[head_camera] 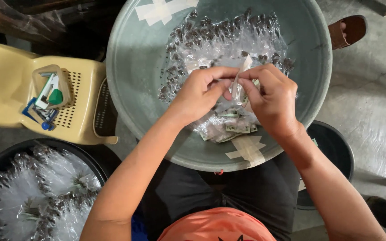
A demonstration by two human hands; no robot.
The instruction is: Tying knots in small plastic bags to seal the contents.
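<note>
Left hand: your left hand (199, 91) is closed in a pinch on the small clear packet (237, 85), thumb and forefinger at its left edge.
Right hand: your right hand (271, 100) is closed on the same packet from the right side — both hands meet at it, neither nearer than the other.
Packet position: it sits between your fingertips, held just above the heap of filled packets (222, 42) in the grey basin (135, 71) on your lap.
Long axis: the packet stands roughly upright in view, top end tilted toward the basin's far rim, lower end toward you (the contents are too small to tell).
Around you: a yellow plastic stool (5, 85) carries a small container (50, 89) at your left; a black tub (36, 187) holds more clear packets.
</note>
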